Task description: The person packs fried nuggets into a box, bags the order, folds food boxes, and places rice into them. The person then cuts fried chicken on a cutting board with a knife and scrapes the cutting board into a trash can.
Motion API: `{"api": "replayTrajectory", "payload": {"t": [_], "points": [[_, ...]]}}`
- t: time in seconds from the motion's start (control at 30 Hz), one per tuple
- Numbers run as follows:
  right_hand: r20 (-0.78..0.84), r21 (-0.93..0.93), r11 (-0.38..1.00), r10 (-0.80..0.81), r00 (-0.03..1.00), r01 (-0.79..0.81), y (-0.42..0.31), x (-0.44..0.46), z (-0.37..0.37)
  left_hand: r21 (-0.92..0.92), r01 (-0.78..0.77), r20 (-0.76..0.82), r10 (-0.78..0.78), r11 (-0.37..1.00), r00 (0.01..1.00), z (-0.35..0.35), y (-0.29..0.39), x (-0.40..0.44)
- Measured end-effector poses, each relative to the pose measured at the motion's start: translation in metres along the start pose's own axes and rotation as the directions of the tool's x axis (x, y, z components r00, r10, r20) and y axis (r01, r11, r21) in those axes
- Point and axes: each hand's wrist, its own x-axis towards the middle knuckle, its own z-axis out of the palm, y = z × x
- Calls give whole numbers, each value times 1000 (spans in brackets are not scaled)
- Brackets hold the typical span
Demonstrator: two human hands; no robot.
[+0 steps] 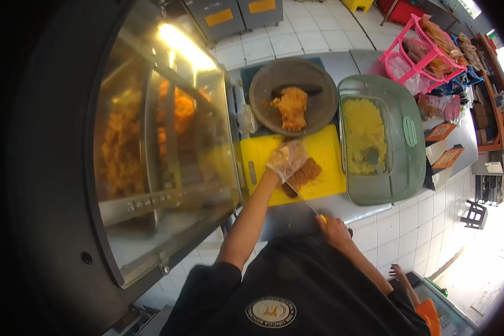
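On the yellow cutting board (325, 143) lies a piece of browned fried food (306, 175). My left hand (288, 159), in a clear plastic glove, presses on the food's left side, its fingers together. My right hand (336, 232) is wrapped round the handle of a knife (309, 207), whose blade points up and left to the food's lower edge beside my left hand. Beyond the board, a stone mortar (323, 106) holds a crumb-coated fried piece (292, 109) and a dark pestle (315, 89).
A green container (397, 187) with yellow food (364, 131) stands right of the board. At left is a glass display case (168, 140) of fried food. Pink baskets (425, 53) and boxes (445, 157) stand farther right. Another person's hand (396, 272) shows at lower right.
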Motion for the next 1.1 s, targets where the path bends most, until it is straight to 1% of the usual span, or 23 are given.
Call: {"api": "replayTrajectory", "payload": {"t": [0.07,0.1,0.13,0.17,0.2,0.23,0.33,0.37,0.43,0.47,0.53,0.57,0.63,0.7,0.77,0.8,0.83,0.93,0.97,1.0,1.03,1.1], "points": [[-27,9,1000,-4,1000,5,2,10,6,82,2,121,-12,997,993,-6,3,13],[-9,30,999,-14,1000,15,5,12,7,-148,46,86,-34,988,996,-6,8,7],[12,56,998,-17,1000,16,4,6,6,-373,71,52,-55,925,997,-6,12,1],[21,77,997,-29,999,27,3,7,-1,-191,34,46,-25,981,999,-10,13,9],[6,83,996,-31,1000,30,4,2,-9,-3,-4,51,4,1000,999,-13,15,14],[-9,90,995,-30,1000,31,6,-6,-20,-110,-45,42,50,993,998,-11,20,21],[-49,138,990,-8,999,14,7,-31,-55,-117,-182,156,199,976,968,-34,69,36],[-66,158,987,-1,998,11,7,-35,-62,-126,-172,203,195,977,960,-26,74,43],[-69,139,990,42,997,-32,11,-28,-68,-132,-163,286,195,978,938,-14,79,62],[-71,134,990,64,995,-54,12,-24,-69,-142,-219,250,250,965,935,-1,70,69],[-98,70,997,35,995,-28,16,-18,-63,-161,-326,190,353,932,916,20,55,75],[-112,37,999,20,994,-16,18,-13,-60,-167,-303,180,332,938,926,24,52,78],[-127,41,998,44,991,-39,20,-11,-50,-185,-253,160,283,950,946,30,46,79],[-153,43,997,70,986,-64,21,-1,-34,-462,-185,116,266,867,957,48,32,85],[-173,153,988,60,983,-33,29,5,-15,-472,-158,155,258,867,954,50,36,84],[-194,201,979,43,980,-4,33,9,-12,-339,-181,202,259,923,944,45,39,88],[-176,216,976,46,983,-7,31,8,-14,-197,-210,247,256,958,935,41,41,92],[-148,247,969,46,988,-8,23,-1,-34,-246,-312,136,351,918,926,29,54,93],[-147,246,969,39,988,-1,17,-9,-47,-181,-293,208,328,939,922,20,61,93],[-144,246,969,34,989,2,13,-16,-57,-176,-293,245,330,940,912,3,75,97],[-134,250,968,64,989,-29,11,-21,-64,-178,-285,284,326,942,902,-9,86,99],[-101,249,964,123,987,-94,9,-28,-73,-180,-247,351,297,952,888,-5,90,100]]}}
